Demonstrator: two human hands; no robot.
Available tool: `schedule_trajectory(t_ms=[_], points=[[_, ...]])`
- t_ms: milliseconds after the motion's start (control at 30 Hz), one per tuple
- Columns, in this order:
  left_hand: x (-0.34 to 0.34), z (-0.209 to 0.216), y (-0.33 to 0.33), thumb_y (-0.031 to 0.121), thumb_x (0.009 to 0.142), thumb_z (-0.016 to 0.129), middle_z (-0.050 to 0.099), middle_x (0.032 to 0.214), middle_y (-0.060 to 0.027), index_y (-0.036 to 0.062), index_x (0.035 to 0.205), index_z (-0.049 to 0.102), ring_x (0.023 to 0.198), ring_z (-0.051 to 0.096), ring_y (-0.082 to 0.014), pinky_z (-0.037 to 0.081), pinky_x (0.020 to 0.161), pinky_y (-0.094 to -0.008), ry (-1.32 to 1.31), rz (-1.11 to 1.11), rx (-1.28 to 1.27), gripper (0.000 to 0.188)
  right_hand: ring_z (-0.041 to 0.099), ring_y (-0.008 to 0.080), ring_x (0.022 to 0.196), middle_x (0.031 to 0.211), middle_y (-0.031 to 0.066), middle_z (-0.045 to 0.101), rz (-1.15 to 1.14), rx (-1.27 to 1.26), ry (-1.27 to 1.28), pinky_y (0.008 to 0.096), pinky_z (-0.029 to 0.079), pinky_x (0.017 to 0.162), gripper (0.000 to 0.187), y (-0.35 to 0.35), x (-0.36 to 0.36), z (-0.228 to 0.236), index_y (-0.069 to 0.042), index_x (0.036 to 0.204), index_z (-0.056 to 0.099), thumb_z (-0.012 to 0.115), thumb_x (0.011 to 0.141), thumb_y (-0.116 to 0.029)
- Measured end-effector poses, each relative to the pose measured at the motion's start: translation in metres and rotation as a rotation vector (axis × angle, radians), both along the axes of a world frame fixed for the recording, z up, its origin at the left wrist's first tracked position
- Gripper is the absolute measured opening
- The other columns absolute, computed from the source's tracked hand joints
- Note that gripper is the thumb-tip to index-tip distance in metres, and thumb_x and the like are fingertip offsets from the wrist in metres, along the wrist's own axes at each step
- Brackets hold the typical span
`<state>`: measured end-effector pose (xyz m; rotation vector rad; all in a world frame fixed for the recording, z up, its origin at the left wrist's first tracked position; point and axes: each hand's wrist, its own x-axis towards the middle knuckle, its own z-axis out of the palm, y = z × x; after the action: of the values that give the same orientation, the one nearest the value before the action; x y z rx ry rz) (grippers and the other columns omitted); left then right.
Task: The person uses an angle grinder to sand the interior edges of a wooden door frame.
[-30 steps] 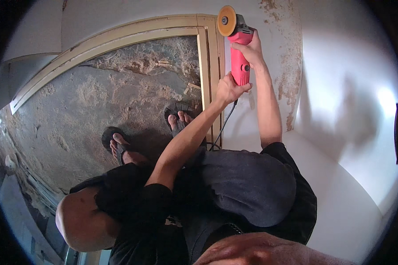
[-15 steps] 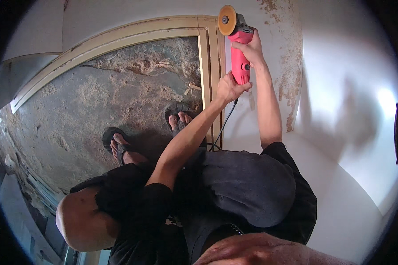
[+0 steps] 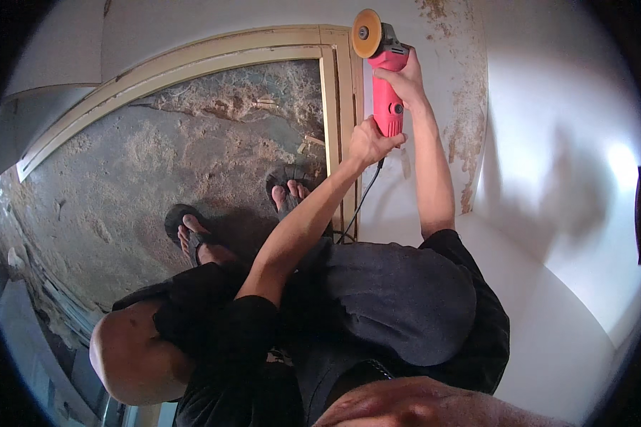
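Observation:
Both my hands hold a red-pink angle grinder (image 3: 386,96) with a dark grey gear head and a yellow-orange disc (image 3: 373,46) at its far end. My left hand (image 3: 369,144) is closed round the rear of the body, where the black cord (image 3: 367,188) comes out. Farther up, just below the gear head, my right hand (image 3: 410,84) grips the body from the right, its thumb across the front. The disc is beside the corner of a cream wooden frame (image 3: 346,85); whether it touches cannot be made out.
Inside the frame lies a rough grey floor (image 3: 114,167) strewn with pale dust and debris, where my sandalled feet (image 3: 192,231) rest. Brown stained, peeling patches (image 3: 466,121) mark the white surface right of the grinder. A bright white wall (image 3: 548,171) rises at right. Loose strips lie far left.

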<state>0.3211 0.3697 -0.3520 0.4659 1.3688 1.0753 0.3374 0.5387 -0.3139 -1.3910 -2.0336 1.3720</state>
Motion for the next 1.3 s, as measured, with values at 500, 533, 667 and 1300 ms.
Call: schedule_trajectory(t_ms=[500,533,667,1300], points=[[0.005,-0.004,-0.006,0.047,0.065,0.088,0.073,0.071,-0.0128,-0.0029,0.097,0.068,0.068,0.074,-0.0238,0.06,0.07,-0.0388,0.004,0.02,-0.004,0.063,0.065,0.0212,0.104,0.116,0.0104,0.063,0.009,0.02,-0.013,0.0395,0.057,0.09,0.072,-0.006,0.001,0.003,-0.002,0.128,0.047,0.087,0.068,-0.003],[0.006,-0.007,-0.006,0.047,0.065,0.088,0.073,0.071,-0.0126,-0.0028,0.097,0.068,0.068,0.074,-0.0238,0.06,0.07,-0.0387,0.007,0.03,0.005,0.063,0.065,0.0212,0.104,0.116,0.0104,0.064,0.012,0.017,-0.01,0.0394,0.057,0.09,0.072,-0.007,-0.002,0.004,-0.002,0.128,0.047,0.087,0.068,-0.004],[0.004,-0.002,-0.003,0.046,0.065,0.088,0.073,0.072,-0.0122,-0.0026,0.097,0.068,0.069,0.075,-0.0238,0.06,0.07,-0.0387,-0.013,0.012,0.012,0.061,0.065,0.0212,0.104,0.114,0.0101,0.064,0.017,0.033,0.004,0.0393,0.057,0.089,0.072,-0.005,0.0,0.003,-0.002,0.128,0.047,0.087,0.068,-0.004],[0.0,0.01,-0.004,0.038,0.075,0.086,0.077,0.078,-0.0078,0.0003,0.095,0.068,0.068,0.073,-0.0145,0.061,0.065,-0.0325,-0.004,-0.032,-0.019,0.047,0.066,0.0219,0.102,0.114,0.0105,0.065,0.011,0.045,0.001,0.0397,0.058,0.088,0.073,-0.002,0.004,-0.002,-0.003,0.128,0.047,0.088,0.068,-0.004]])
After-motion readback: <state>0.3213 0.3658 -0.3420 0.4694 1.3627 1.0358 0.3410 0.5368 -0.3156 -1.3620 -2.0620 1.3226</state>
